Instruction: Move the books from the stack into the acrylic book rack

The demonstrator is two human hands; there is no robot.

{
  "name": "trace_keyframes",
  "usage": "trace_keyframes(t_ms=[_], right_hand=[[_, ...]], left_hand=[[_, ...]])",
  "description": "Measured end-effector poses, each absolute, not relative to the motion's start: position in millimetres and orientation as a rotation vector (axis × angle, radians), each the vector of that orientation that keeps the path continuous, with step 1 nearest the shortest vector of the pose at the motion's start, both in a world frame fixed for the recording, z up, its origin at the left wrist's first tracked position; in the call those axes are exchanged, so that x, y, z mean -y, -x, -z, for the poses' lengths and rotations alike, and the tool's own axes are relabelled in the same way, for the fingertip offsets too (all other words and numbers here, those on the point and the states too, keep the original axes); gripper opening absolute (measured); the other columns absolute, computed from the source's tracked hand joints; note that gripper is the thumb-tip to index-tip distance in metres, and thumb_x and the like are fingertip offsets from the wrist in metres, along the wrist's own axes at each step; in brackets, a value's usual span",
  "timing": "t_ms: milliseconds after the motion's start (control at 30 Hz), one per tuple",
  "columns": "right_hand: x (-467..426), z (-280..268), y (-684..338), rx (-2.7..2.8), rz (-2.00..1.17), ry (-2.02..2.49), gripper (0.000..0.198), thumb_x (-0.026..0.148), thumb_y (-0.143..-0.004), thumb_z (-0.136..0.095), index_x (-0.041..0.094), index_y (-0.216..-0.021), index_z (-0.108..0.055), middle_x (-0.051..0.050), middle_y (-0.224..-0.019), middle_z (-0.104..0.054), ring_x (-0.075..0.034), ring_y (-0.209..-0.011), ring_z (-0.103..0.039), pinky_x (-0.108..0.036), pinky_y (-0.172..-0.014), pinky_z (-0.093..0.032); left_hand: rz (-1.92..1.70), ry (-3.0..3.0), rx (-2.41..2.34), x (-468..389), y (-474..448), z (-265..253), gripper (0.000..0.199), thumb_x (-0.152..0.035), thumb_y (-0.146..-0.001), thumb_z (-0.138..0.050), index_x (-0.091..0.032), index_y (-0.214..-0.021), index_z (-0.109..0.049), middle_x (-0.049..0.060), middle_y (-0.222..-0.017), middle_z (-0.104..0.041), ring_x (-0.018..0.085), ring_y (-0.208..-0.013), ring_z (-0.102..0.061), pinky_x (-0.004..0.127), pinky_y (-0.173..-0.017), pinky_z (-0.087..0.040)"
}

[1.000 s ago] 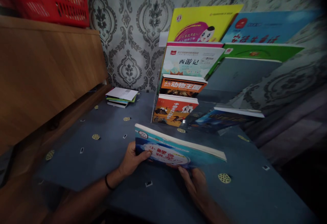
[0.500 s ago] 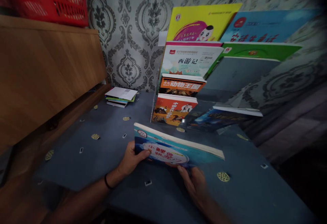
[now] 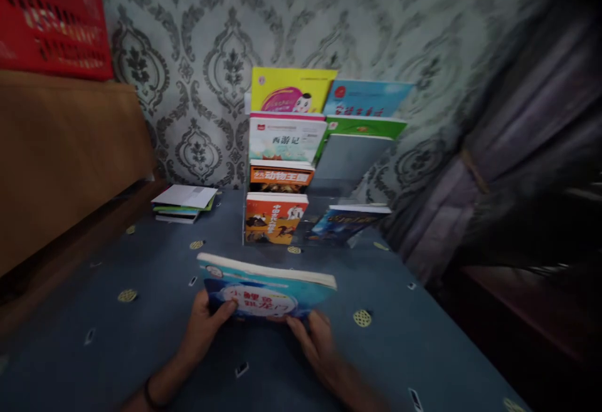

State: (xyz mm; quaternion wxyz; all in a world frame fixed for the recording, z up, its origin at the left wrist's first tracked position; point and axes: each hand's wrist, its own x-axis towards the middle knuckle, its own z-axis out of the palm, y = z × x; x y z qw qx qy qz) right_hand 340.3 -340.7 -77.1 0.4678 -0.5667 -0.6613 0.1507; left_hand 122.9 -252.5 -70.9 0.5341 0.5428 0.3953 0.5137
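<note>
Between my two hands a blue book [image 3: 263,293] with red Chinese characters on its cover is held up above the table, its white page edge tilted toward me. My left hand [image 3: 202,327] grips its left side, thumb on the cover. At the lower right edge, my right hand [image 3: 315,343] has its thumb and fingers on the book. Beyond it stands a clear tiered rack of books: an orange-red book [image 3: 275,221] at the bottom left, a dark blue book [image 3: 345,221] at the bottom right, a white book [image 3: 285,139] and a yellow book [image 3: 291,89] higher up.
A small stack of books [image 3: 185,202] lies at the table's back left. A red plastic basket [image 3: 56,29] sits on a wooden cabinet [image 3: 70,155] at the left. The blue patterned tablecloth [image 3: 160,337] covers the table; a tied curtain [image 3: 451,199] hangs at the right.
My view has turned right and pulled back, so the rack looks smaller and further left. Both hands still hold the blue book, now lower left in the picture.
</note>
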Motion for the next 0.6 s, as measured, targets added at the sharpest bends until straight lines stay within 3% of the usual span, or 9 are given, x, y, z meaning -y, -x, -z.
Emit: trace_keyframes(t_ms=[167, 333, 600], right_hand=[[346.4, 75.9, -342.6, 1.595, -0.495, 1.516, 0.040, 0.054, -0.101, -0.041, 0.025, -0.103, -0.068, -0.005, -0.092, -0.075, -0.023, -0.086, -0.069, -0.034, -0.083, -0.055], [351.2, 66.5, -345.8, 1.559, -0.727, 1.547, 0.037, 0.051, -0.101, -0.044, 0.025, -0.117, -0.063, -0.006, -0.110, -0.072, -0.024, -0.107, -0.064, -0.035, -0.096, -0.050], [352.4, 47.0, -347.5, 1.547, -0.696, 1.343, 0.023, 0.037, -0.100, -0.047, 0.023, -0.115, -0.057, -0.005, -0.112, -0.070, -0.021, -0.104, -0.063, -0.032, -0.094, -0.047]], left_hand=[[-1.201, -1.415, -1.026, 245.2, -119.2, 74.7, 0.048, -0.064, -0.058, -0.081, -0.017, -0.063, -0.075, 0.007, -0.065, -0.076, 0.025, -0.060, -0.071, 0.032, -0.059, -0.062], [-1.124, -1.615, -1.083, 238.7, -106.9, 76.8, 0.054, -0.071, -0.066, -0.074, -0.017, -0.073, -0.077, 0.009, -0.072, -0.077, 0.028, -0.071, -0.074, 0.034, -0.064, -0.064], [-1.079, -2.083, -1.128, 231.0, -65.8, 60.4, 0.050, -0.073, -0.079, -0.061, -0.025, -0.085, -0.078, 0.008, -0.085, -0.079, 0.026, -0.078, -0.074, 0.031, -0.070, -0.062]])
